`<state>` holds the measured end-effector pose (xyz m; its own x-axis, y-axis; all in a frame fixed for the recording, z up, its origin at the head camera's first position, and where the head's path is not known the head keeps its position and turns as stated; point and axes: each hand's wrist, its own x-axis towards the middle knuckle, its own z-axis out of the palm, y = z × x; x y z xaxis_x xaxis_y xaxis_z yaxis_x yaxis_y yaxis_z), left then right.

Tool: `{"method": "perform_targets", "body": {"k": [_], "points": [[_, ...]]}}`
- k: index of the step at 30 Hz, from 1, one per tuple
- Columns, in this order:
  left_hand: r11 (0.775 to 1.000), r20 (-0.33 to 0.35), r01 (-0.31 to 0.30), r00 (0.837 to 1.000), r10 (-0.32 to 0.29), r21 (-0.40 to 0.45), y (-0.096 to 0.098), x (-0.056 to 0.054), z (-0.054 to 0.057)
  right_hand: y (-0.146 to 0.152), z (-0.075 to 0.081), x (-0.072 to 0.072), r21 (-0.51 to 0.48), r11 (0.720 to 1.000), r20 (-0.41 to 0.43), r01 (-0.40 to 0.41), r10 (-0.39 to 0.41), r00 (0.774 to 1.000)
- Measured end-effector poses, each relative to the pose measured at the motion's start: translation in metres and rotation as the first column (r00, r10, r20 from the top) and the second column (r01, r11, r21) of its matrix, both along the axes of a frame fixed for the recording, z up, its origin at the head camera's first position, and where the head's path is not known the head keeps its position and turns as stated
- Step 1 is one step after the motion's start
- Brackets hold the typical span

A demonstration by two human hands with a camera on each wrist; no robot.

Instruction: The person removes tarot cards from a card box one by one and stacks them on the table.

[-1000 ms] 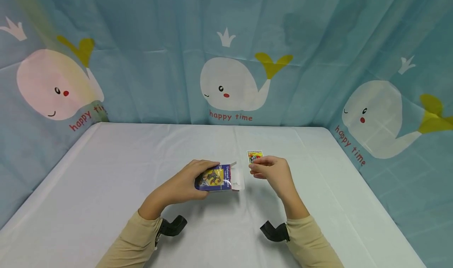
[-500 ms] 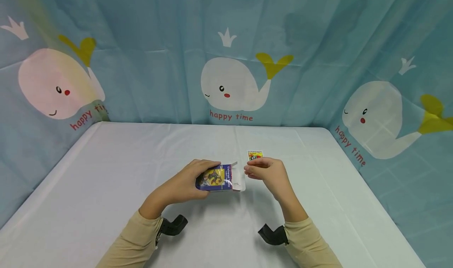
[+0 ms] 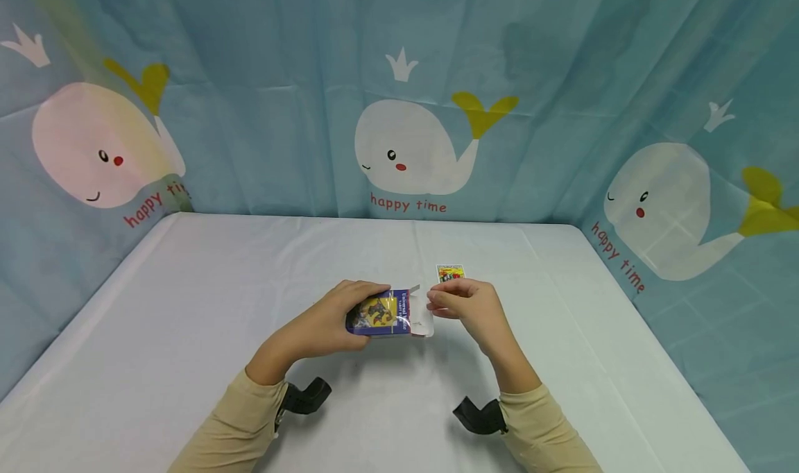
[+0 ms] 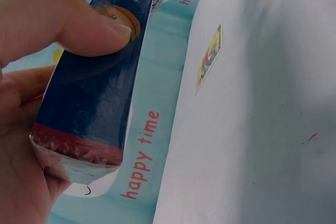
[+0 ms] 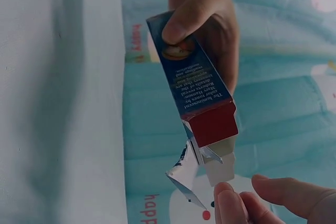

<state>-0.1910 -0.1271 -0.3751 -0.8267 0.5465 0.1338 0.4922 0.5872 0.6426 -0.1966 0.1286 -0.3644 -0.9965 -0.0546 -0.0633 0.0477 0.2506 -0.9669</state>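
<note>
My left hand (image 3: 324,324) grips a blue tarot card box (image 3: 379,313), its thumb on one narrow side in the left wrist view. The box is held above the table with its opened end pointing right. White flaps (image 5: 219,167) stick out there, beside a dark red panel. My right hand (image 3: 471,310) is at this end, its fingertips close to a flap. Its thumb stands apart from the fingers in the right wrist view; whether a fingertip touches the flap I cannot tell. A small colourful card (image 3: 451,272) lies on the table behind the right hand, partly covered.
A white cloth covers the table (image 3: 206,299). Blue curtains (image 3: 281,147) printed with whales hang behind it and along both sides. Black wrist mounts (image 3: 480,416) project inward from both sleeves.
My right hand has moved left, from just in front of the small card to the box's opened end. My left hand and the box have stayed almost still.
</note>
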Motion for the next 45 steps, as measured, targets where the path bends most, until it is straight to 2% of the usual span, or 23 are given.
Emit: {"method": "perform_targets", "body": {"k": [15, 30, 45], "points": [[1.0, -0.007, 0.012, 1.0, -0.012, -0.005, 0.001, 0.001, 0.0, -0.004, -0.003, 0.0, 0.013, 1.0, 0.006, -0.011, 0.011, 1.0], [0.999, 0.005, 0.032, 0.999, -0.032, 0.014, 0.003, 0.002, 0.002, -0.013, -0.013, 0.0, 0.052, 0.999, 0.048, -0.004, 0.001, 0.999], [0.999, 0.012, 0.041, 0.999, -0.041, 0.015, 0.005, 0.002, 0.001, -0.018, -0.016, 0.002, 0.082, 0.997, 0.031, 0.0, -0.002, 1.0]]}}
